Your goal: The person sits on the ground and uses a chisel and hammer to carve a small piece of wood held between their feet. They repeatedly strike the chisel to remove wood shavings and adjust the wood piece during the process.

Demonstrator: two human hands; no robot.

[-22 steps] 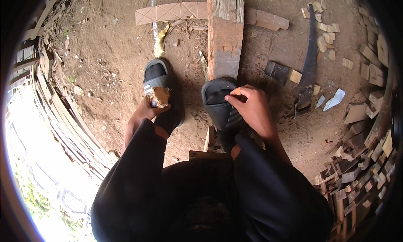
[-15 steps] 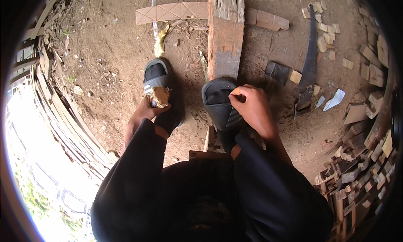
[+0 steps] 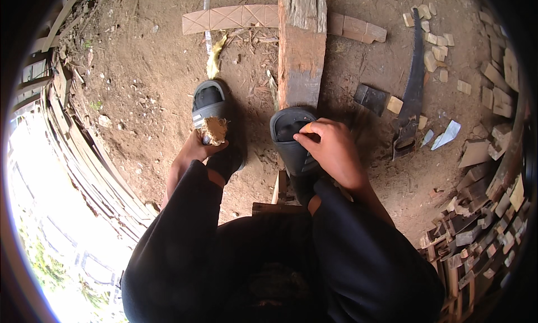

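Two hands point(image 3: 191, 150) point(image 3: 336, 152) above dirt floor point(image 3: 145, 59)

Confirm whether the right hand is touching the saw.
Apart: the head view shows dirt ground between the right hand and the saw.

The dirt floor point(image 3: 157, 65) carries 1 handsaw point(image 3: 414, 73), 2 pale scraps point(image 3: 446, 134) and small wood blocks point(image 3: 430, 61).

You have matt cloth trousers point(image 3: 364, 250) and smooth, rubbery sandals point(image 3: 290, 150); the frayed piece point(image 3: 214, 130) at left looks like rough wood, the beam's far end point(image 3: 303, 8) splintery wood.
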